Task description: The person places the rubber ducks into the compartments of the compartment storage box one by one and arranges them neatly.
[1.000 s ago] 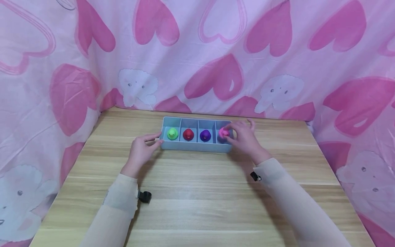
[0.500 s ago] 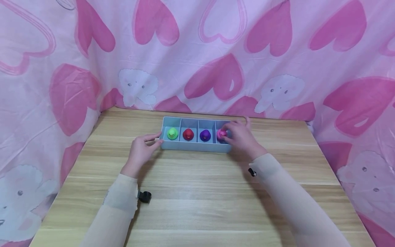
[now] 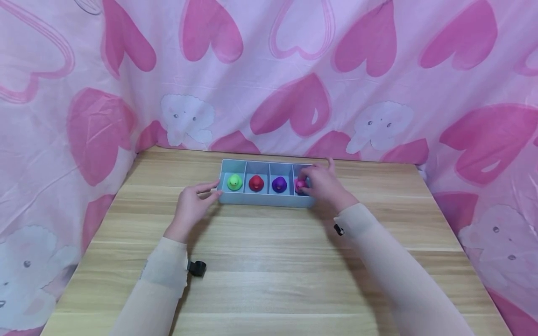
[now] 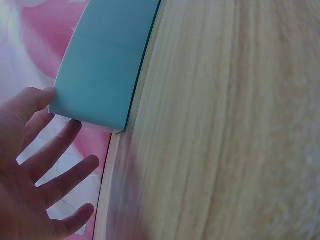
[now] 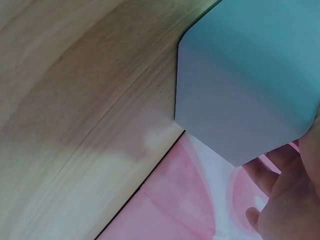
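Note:
A long blue-grey divided box (image 3: 265, 199) stands near the back of the table. From left to right its compartments hold a green rubber duck (image 3: 234, 182), a red rubber duck (image 3: 256, 183), a purple rubber duck (image 3: 279, 184) and a pink rubber duck (image 3: 300, 185). My right hand (image 3: 328, 186) reaches into the rightmost compartment and pinches the pink duck, partly hiding it. At the left end, my left hand (image 3: 191, 207) holds the box's corner between thumb and index finger. In the left wrist view its other fingers (image 4: 70, 181) spread out beside the end wall.
A wooden table (image 3: 260, 270) lies under the box and both forearms. Pink curtain (image 3: 290, 102) with hearts and white characters hangs close behind the table and along both sides. Small black wrist cameras (image 3: 197, 268) stick out from the sleeves.
My right hand has shifted slightly left with the pink duck, now closer to the divider and more covered by the fingers. My left hand and the other ducks stay put.

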Demonstrator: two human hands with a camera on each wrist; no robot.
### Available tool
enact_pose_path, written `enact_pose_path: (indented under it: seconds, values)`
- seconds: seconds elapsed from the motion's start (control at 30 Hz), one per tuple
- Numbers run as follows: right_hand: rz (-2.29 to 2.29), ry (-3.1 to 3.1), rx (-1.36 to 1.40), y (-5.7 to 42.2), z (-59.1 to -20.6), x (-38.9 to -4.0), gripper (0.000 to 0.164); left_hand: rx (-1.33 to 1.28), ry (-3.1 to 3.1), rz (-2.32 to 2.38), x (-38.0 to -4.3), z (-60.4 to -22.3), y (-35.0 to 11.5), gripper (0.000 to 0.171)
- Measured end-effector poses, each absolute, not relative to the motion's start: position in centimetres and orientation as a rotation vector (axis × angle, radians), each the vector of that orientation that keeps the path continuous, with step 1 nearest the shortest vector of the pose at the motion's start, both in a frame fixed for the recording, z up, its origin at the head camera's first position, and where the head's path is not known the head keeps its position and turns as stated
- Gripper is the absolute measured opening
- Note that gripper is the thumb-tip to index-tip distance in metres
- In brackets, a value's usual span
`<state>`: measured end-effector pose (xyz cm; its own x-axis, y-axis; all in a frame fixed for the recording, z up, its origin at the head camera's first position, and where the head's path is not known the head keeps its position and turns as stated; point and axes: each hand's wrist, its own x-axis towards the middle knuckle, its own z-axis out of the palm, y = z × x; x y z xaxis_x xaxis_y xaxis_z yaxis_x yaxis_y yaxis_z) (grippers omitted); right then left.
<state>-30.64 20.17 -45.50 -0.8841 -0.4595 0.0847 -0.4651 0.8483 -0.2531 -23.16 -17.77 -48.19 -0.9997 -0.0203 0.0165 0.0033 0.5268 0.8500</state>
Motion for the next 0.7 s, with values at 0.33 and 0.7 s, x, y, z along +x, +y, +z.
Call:
enact_pose_path:
  seconds: [0.33, 0.7]
  values:
    - [0.432, -2.997, 0.743, 20.1, -45.6, -31.0, 0.017, 0.015, -2.733, -1.516, -23.2, -48.1, -18.0, 0.043]
    - [0.674, -2.875, 0.632, 19.6, -44.1, -27.6, 0.03, 0.02, -2.745, -1.456, -23.1, -48.1, -17.9, 0.043]
